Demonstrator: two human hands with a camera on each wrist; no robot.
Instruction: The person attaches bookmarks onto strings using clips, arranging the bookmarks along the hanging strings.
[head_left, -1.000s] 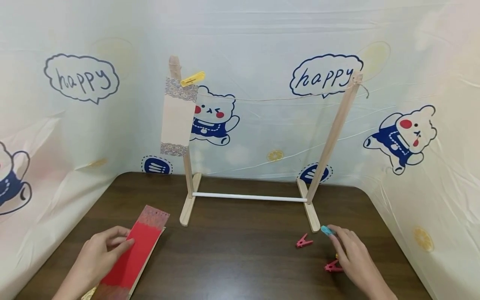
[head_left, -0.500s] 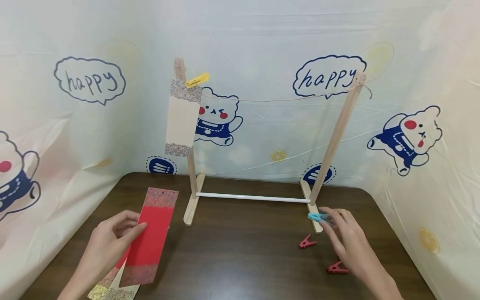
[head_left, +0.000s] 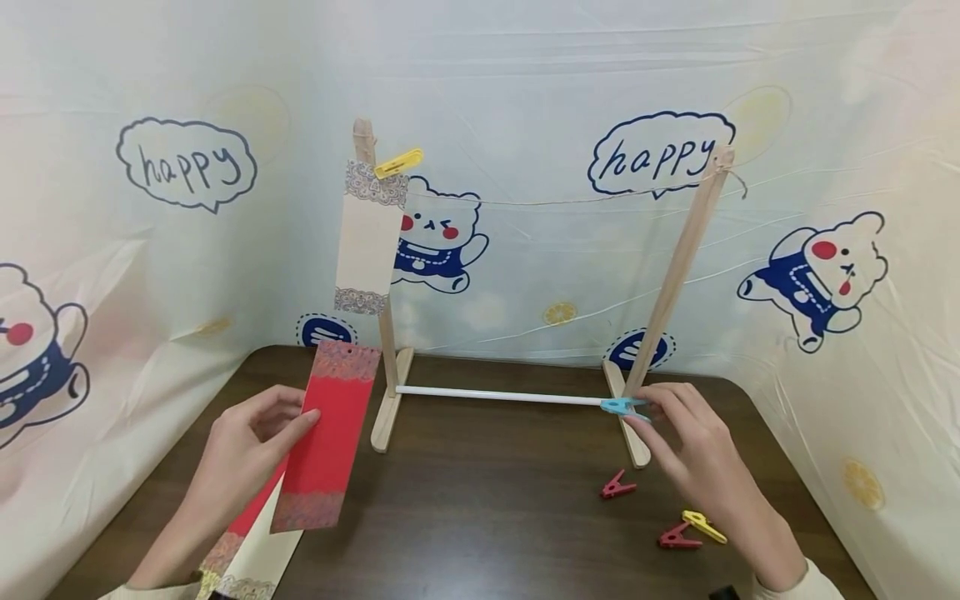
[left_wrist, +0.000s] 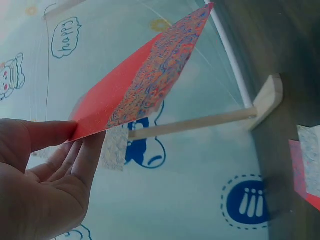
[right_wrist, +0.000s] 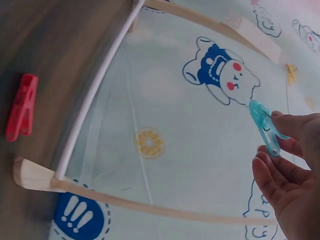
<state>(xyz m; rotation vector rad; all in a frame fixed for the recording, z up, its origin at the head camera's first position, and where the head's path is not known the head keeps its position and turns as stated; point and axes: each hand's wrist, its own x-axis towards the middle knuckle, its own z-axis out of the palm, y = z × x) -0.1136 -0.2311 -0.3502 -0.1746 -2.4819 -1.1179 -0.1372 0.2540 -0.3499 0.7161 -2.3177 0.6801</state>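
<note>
Between thumb and fingers my left hand (head_left: 251, 446) pinches the edge of a red paper card (head_left: 330, 442) with patterned bands at both ends, raised over the table. My right hand (head_left: 697, 446) pinches a light blue clothespin (head_left: 621, 407) by its handles, in front of the rack's right foot; the right wrist view shows the same clothespin (right_wrist: 265, 127) between thumb and fingers. A cream card (head_left: 367, 250) with lace-patterned ends hangs from the string (head_left: 540, 202) at the left post, under a yellow clothespin (head_left: 399, 164).
A wooden rack with a white crossbar (head_left: 498, 395) stands at the table's back. More cards (head_left: 258, 546) lie under my left forearm. Red clothespins (head_left: 617, 485) and a yellow clothespin (head_left: 705, 527) lie at the right. Printed cloth (head_left: 525, 83) surrounds the table.
My left hand has lifted the red card off the other cards, up and to the right. My right hand has raised the blue clothespin and moved it slightly left.
</note>
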